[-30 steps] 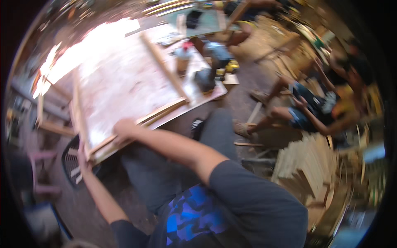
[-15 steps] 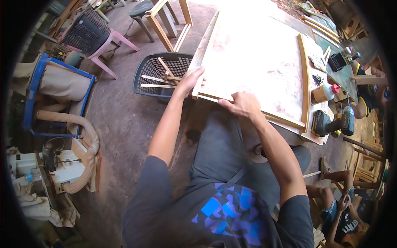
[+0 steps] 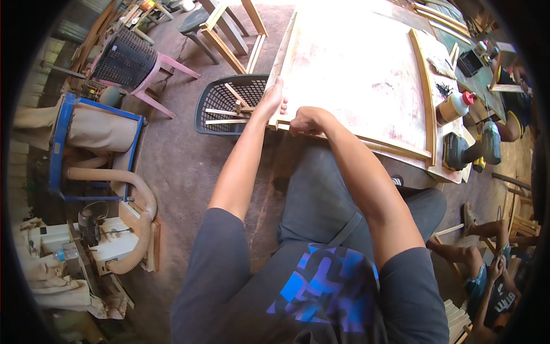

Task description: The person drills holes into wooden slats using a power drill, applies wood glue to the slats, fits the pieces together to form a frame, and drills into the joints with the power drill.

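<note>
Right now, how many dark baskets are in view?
2: one basket on the floor near the left hand, with wooden sticks inside; another basket on the pink chair. Others may be hidden.

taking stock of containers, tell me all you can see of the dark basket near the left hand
The basket is dark grey, apparently plastic, with a solid rim and grid-holed walls. It sits upright and open-topped, holding several pale wooden sticks. The left hand and the panel hide part of its right end; whether either touches it is unclear.

Frame [image 3: 425, 97] smooth wood; basket [image 3: 252, 87] matt plastic; floor [image 3: 177, 189] rough.
</note>
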### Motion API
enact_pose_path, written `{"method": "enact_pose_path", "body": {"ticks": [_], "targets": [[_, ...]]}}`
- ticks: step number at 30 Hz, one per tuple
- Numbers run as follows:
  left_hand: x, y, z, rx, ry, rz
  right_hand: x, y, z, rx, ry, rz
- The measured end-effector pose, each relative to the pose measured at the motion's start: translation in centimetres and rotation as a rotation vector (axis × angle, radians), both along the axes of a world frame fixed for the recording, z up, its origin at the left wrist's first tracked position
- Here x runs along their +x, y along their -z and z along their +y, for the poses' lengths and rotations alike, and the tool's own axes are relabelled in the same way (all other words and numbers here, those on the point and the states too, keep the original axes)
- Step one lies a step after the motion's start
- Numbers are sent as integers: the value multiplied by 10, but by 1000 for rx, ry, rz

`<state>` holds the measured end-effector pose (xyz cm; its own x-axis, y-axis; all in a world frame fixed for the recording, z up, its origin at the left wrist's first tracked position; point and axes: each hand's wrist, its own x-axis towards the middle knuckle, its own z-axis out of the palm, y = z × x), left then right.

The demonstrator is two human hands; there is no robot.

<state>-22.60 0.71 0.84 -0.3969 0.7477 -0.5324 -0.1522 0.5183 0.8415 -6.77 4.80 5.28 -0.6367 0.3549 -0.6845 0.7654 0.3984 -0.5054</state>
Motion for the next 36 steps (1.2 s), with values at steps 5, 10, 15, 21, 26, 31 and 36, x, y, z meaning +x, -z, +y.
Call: {"method": "enact_pose_path", "body": {"ticks": [5,10,15,21,26,31,36], "targets": [[-12,4,-5,12,0,-122,2,6,-37,408,204,187],[-8,2,6,-67,-10,-58,9,11,-42,472,238,280],[-11,11,9,-100,12,-38,13,0,-46,598,215,285],[-13,16,11,-109,51,-25,12,18,-50,677,249,399],[-17,16,12,-104,66,74,7,25,-49,711,208,349],[-13,9,13,-99,78,29,5,30,-46,750,151,275],[-10,7,12,-91,81,59,5,28,-46,744,187,299]]}}
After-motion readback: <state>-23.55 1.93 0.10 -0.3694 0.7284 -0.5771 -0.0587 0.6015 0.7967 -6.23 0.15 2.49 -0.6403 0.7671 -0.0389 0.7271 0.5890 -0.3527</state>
